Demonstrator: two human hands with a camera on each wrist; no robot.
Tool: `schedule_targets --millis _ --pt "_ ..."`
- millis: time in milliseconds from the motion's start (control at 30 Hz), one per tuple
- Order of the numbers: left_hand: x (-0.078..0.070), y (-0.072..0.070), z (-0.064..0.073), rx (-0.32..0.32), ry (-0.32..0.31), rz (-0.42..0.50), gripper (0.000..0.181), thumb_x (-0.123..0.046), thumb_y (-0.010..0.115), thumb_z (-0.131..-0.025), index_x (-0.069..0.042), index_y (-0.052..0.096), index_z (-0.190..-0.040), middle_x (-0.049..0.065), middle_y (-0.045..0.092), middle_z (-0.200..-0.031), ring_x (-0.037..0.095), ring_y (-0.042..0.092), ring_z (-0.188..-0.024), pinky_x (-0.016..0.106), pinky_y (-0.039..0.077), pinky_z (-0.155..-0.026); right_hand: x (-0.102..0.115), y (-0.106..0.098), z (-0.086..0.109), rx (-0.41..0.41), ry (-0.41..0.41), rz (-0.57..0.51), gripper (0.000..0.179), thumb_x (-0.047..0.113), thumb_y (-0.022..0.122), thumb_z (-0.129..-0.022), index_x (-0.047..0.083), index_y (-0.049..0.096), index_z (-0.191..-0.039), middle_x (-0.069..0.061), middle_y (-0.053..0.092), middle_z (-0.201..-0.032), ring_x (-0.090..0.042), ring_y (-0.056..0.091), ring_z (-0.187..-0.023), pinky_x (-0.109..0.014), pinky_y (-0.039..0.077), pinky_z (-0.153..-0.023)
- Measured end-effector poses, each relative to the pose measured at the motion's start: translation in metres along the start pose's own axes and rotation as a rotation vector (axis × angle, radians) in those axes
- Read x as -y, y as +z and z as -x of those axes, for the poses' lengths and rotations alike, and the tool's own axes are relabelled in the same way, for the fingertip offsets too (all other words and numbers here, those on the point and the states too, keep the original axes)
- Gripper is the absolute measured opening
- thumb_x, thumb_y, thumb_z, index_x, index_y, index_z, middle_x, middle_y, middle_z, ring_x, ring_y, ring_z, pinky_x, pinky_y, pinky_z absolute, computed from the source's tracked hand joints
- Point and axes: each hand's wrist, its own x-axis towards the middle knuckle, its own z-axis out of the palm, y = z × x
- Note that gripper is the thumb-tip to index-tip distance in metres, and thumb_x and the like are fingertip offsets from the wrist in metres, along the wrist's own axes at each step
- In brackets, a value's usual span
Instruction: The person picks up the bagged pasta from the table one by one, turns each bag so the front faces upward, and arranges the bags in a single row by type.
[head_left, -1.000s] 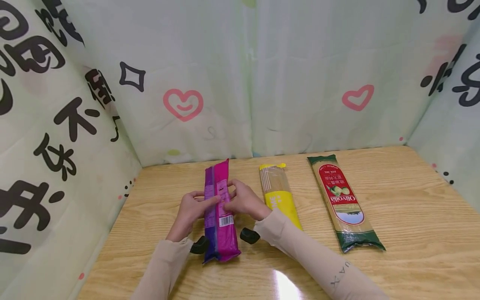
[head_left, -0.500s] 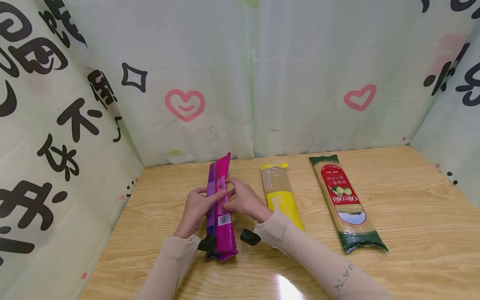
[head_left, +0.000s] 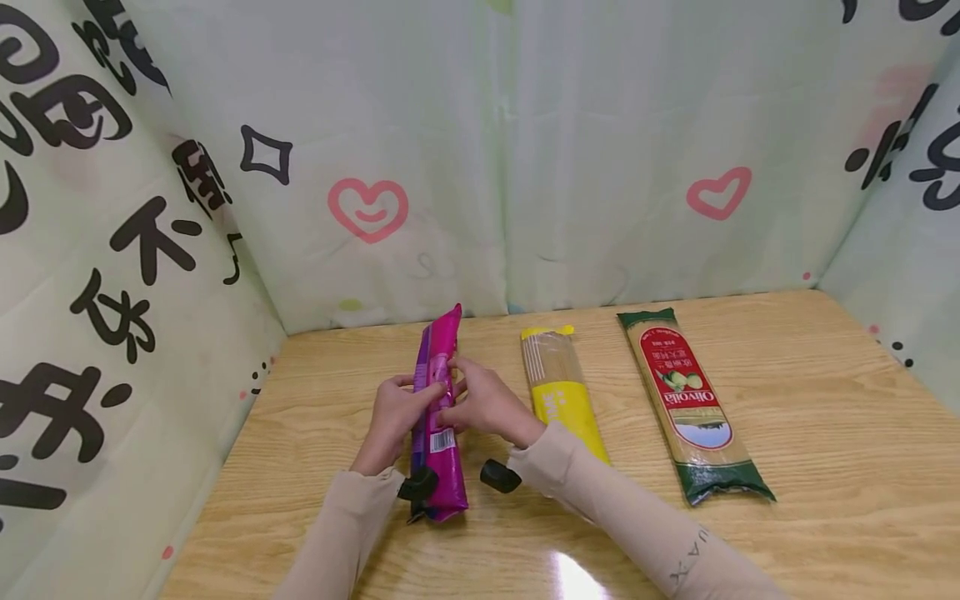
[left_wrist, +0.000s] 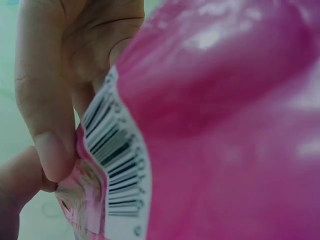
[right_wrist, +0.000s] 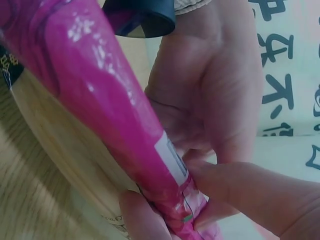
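Observation:
A long, glossy pink and purple plastic packet (head_left: 450, 475) stands between my two hands in the head view, turned partly onto its side. My left hand (head_left: 393, 417) holds it from the left, thumb over the upper face. From the right, my right hand (head_left: 487, 404) pinches it just beyond the white barcode label (head_left: 442, 440). Close up in the left wrist view, the barcode (left_wrist: 117, 160) bends over a fold in the wrapper near the fingertips. Fingers and thumb surround the packet's narrow end in the right wrist view. What the packet contains is hidden.
Right of my hands lies a yellow-banded packet of thin sticks (head_left: 558, 367), partly covered by my right sleeve (head_left: 600, 492). Farther right is a green-ended spaghetti packet (head_left: 686, 400) with a red label. A printed curtain (head_left: 600, 150) borders the wooden table (head_left: 825, 400) behind and at both sides.
The packet has rolled about its long axis, so its purple side looks narrower, and its far end sits slightly higher. My left hand has shifted a little to the right.

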Motion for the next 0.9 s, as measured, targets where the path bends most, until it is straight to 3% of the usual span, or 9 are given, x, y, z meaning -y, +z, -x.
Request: schedule_targets --millis 333,500,733,900 --pt "-0.002 -0.005 0.000 -0.003 -0.021 0.074 0.058 -0.026 0.071 -0.073 0.002 0.048 -0.119 0.018 0.062 -0.095 0.019 0.063 -0.068 0.033 0.054 -0.061 0.005 -0.004 0.004 0.008 0.015 -0.006 0.069 0.010 0.072 -0.078 0.005 0.035 -0.136 -0.018 0.056 -0.104 -0.023 0.063 -0.072 -0.037 0.055 -0.063" --pt "-0.006 -0.006 0.000 -0.002 -0.039 0.113 0.055 -0.025 0.069 -0.074 0.000 0.049 -0.119 0.017 0.062 -0.093 0.018 0.063 -0.067 0.032 0.054 -0.059 0.002 -0.007 0.001 -0.021 0.025 -0.024 0.066 0.016 0.072 -0.080 0.003 0.036 -0.134 -0.016 0.058 -0.100 -0.029 0.065 -0.068 -0.037 0.055 -0.064" --pt "-0.009 -0.008 -0.001 0.019 -0.050 0.192 0.054 -0.024 0.067 -0.075 0.001 0.048 -0.119 0.016 0.061 -0.092 0.017 0.062 -0.068 0.031 0.053 -0.058 -0.002 -0.013 0.000 -0.064 0.045 -0.015 0.070 0.025 0.074 -0.077 0.002 0.038 -0.133 -0.016 0.056 -0.106 -0.028 0.063 -0.079 -0.036 0.054 -0.069" --pt "-0.012 -0.008 -0.001 0.039 -0.061 0.240 0.054 -0.023 0.067 -0.076 0.002 0.048 -0.120 0.016 0.061 -0.095 0.017 0.063 -0.071 0.032 0.054 -0.061 -0.006 -0.017 0.000 -0.049 0.087 -0.101 0.068 0.025 0.074 -0.078 0.002 0.039 -0.132 -0.016 0.055 -0.108 -0.026 0.063 -0.080 -0.040 0.054 -0.073"
